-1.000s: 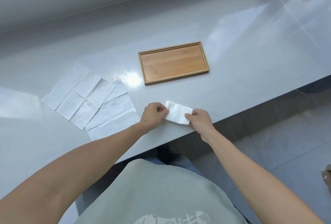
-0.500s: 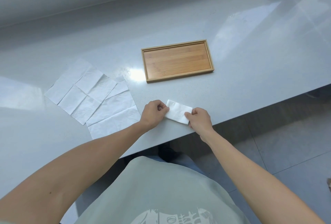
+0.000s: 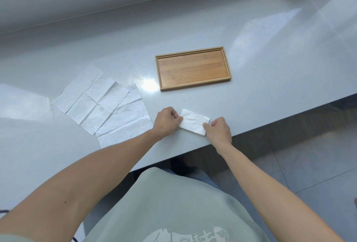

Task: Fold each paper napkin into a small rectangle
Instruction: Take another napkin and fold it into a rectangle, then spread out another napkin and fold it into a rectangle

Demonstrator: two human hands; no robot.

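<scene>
Nothing has shifted since a second ago: left hand [image 3: 167, 121] and right hand [image 3: 218, 130] still pinch opposite ends of the folded napkin [image 3: 194, 122] near the countertop [image 3: 270, 67] edge. Unfolded napkins [image 3: 102, 102] lie left, the bamboo tray [image 3: 193, 68] beyond.

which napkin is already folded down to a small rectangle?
The small white folded paper napkin pinched between left hand and right hand. The two white unfolded paper napkins lie flat, overlapping, to its left.
</scene>
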